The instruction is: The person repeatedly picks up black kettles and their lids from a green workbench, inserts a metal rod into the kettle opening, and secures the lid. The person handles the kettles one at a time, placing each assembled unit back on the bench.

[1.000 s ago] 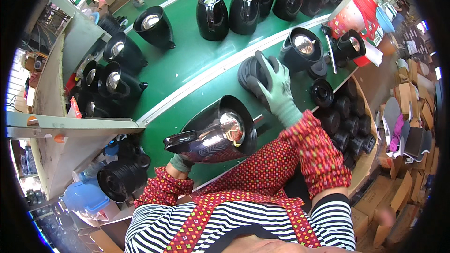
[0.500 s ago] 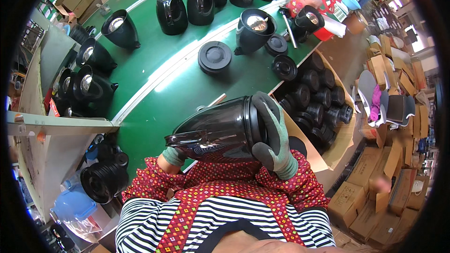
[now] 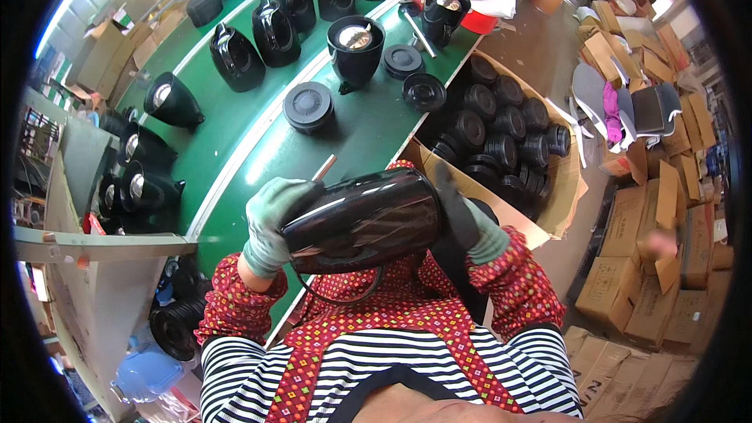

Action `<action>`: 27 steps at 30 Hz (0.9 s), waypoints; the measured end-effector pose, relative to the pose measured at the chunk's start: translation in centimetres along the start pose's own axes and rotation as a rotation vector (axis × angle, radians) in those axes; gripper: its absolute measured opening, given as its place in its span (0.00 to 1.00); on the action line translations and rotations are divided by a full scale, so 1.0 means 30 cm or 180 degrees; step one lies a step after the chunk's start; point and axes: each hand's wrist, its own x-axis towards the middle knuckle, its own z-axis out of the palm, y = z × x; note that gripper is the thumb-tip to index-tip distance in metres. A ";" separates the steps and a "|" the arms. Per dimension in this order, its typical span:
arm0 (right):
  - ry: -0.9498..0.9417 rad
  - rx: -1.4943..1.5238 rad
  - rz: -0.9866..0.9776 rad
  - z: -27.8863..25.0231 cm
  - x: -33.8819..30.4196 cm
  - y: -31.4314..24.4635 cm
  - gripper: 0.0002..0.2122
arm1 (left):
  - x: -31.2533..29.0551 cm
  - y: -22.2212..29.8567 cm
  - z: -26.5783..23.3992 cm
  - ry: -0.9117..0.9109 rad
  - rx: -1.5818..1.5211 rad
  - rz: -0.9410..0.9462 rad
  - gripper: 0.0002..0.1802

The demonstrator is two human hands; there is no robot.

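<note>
Two hands (image 3: 268, 223) (image 3: 467, 219) — one held jug (image 3: 368, 219), one lid-filled carton (image 3: 570, 200).

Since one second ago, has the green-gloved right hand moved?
Yes, the right hand moved rightward, away from the round black lids on the green table, toward the person.

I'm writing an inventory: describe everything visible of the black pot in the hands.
The black pot has a smooth, rounded, glossy body, apparently plastic, streaked with reflections. It is tipped on its side, held at the near side of the green table. The gloved left hand grips one end; the gloved right hand covers the other, hiding it. Its inside cannot be seen.
</note>
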 end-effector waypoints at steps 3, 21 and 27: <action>0.0054 -0.1533 -0.1551 0.017 -0.066 0.016 0.40 | -0.036 -0.012 0.033 -0.0384 -0.1555 -0.0825 0.27; 0.0639 -0.1108 -0.1720 0.180 -0.178 0.098 0.36 | -0.034 -0.024 0.097 -0.0684 -0.0839 -0.0032 0.24; -0.0013 0.1408 0.0125 0.056 -0.163 0.109 0.43 | 0.093 0.116 0.010 -0.1220 0.0582 0.1160 0.20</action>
